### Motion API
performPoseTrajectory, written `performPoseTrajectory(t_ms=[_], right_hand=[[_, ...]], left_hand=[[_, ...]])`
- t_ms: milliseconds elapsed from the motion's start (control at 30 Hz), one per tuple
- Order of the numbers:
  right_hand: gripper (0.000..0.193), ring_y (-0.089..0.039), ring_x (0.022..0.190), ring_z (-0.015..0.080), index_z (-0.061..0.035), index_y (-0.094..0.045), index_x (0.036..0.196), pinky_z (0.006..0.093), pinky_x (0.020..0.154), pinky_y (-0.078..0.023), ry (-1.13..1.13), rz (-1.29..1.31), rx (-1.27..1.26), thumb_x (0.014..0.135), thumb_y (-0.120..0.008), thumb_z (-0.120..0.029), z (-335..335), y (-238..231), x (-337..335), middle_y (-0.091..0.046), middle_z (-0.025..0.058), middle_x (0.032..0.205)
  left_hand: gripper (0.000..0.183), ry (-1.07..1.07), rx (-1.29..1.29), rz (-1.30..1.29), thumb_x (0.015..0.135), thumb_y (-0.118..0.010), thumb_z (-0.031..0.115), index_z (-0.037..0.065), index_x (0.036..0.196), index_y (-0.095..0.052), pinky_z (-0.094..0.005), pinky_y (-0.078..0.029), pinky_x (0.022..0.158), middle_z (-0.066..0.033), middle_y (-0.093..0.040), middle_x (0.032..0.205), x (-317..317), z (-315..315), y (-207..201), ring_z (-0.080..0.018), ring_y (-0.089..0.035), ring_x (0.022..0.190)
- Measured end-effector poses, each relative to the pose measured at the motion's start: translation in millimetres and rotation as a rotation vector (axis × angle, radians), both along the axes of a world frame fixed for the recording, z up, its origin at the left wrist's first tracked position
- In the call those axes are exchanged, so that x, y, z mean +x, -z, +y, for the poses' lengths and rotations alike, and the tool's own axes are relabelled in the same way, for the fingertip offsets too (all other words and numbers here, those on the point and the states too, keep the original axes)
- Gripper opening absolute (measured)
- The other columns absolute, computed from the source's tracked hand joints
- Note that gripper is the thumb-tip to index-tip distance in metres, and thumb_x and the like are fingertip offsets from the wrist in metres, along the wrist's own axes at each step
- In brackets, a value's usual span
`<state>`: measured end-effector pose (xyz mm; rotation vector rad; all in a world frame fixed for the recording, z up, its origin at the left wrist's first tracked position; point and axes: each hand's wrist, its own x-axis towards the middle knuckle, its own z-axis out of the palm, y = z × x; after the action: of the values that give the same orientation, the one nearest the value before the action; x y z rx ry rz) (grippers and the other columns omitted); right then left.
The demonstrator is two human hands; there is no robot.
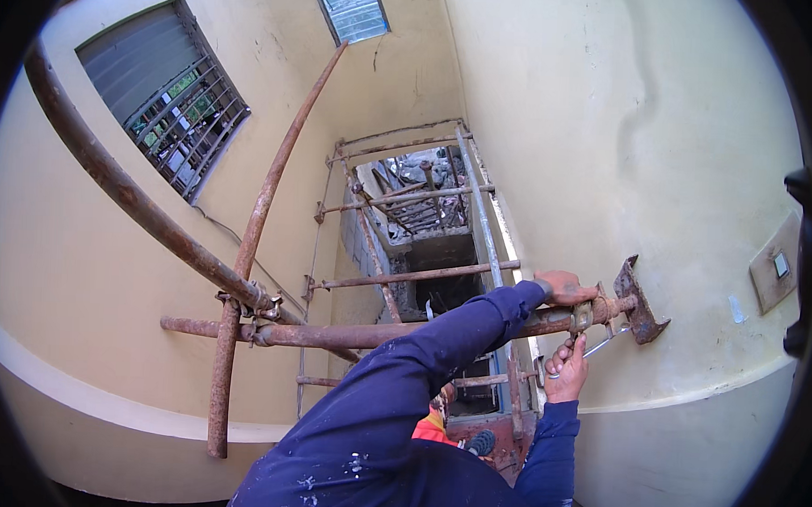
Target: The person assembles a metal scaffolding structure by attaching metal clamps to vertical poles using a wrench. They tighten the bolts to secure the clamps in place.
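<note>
My left hand reaches across and wraps over the top of a rusty horizontal scaffold pipe, close to its right end. Below the pipe, my right hand is closed round a thin, shiny metal wrench, whose far end slants up toward the jack. A clamp-like collar sits on the pipe between both hands. Beyond it, a rusty screw jack ends in a bent U-shaped plate by the cream wall. At the left, couplers join the pipe to other rusty tubes.
A long tube rises steeply at the left, crossed by a thick curved-looking one. Ladder-like scaffold rungs drop toward a deep opening with rubble. Someone in orange is partly visible below. A wall switch is at the right.
</note>
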<state>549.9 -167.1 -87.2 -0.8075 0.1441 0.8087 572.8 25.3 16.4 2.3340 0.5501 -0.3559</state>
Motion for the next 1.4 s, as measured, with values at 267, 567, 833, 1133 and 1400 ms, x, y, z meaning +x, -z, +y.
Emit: performPoseTrajectory(t_ms=[267, 567, 833, 1133, 1400], right_hand=[[0.037, -0.039, 0.047, 0.0071, -0.0118, -0.051, 0.089, 0.0233, 0.043, -0.033, -0.008, -0.018, 0.091, 0.101, -0.057, -0.046, 6.1, 2.9, -1.5, -0.049, -0.0021, 0.067], [0.035, -0.036, 0.044, 0.0062, -0.0130, -0.054, 0.092, 0.0238, 0.041, -0.030, -0.020, 0.132, 0.177, 0.103, -0.053, -0.047, 8.2, 3.4, -0.4, -0.048, -0.0037, 0.066], [0.029, -0.036, 0.046, 0.0057, -0.0168, -0.057, 0.102, 0.0220, 0.042, -0.029, -0.032, 0.149, 0.238, 0.104, -0.052, -0.045, 16.0, 23.5, 1.5, -0.045, -0.0049, 0.067], [0.037, -0.028, 0.047, 0.0066, -0.0119, -0.055, 0.091, 0.0234, 0.044, -0.026, 0.055, -0.110, 0.033, 0.103, -0.052, -0.047, 17.8, 3.5, -10.1, -0.041, -0.0032, 0.066], [0.037, -0.034, 0.047, 0.0062, -0.0087, -0.056, 0.095, 0.0218, 0.043, -0.028, 0.022, -0.269, -0.024, 0.106, -0.046, -0.043, 20.6, 23.0, -5.8, -0.044, -0.0016, 0.067]], left_hand=[[0.093, -0.132, -0.347, 0.191, 0.080, -0.051, 0.078, 0.002, 0.133, -0.062, -0.0441, -0.044, 0.099, -0.0258, -0.059, 0.135, 22.5, 6.7, -8.0, -0.0333, -0.059, 0.119], [0.087, 0.000, -0.451, 0.056, 0.086, -0.048, 0.074, 0.011, 0.146, -0.051, -0.0499, -0.043, 0.103, -0.0235, -0.043, 0.151, 21.2, -2.5, 15.4, -0.0369, -0.048, 0.132], [0.111, -0.005, -0.368, -0.305, 0.064, -0.083, 0.063, -0.007, 0.140, -0.045, -0.0372, -0.049, 0.101, -0.0304, -0.060, 0.129, -14.6, -7.3, 7.5, -0.0368, -0.062, 0.116], [0.099, -0.072, -0.057, -0.219, 0.055, -0.088, 0.041, -0.012, 0.124, -0.040, -0.0415, -0.056, 0.083, -0.0274, -0.069, 0.100, -35.5, -34.3, -13.0, -0.0393, -0.070, 0.094], [0.100, -0.105, -0.040, -0.254, 0.055, -0.088, 0.039, -0.013, 0.126, -0.040, -0.0408, -0.057, 0.083, -0.0260, -0.070, 0.102, -46.7, -28.8, -12.6, -0.0392, -0.070, 0.095]])
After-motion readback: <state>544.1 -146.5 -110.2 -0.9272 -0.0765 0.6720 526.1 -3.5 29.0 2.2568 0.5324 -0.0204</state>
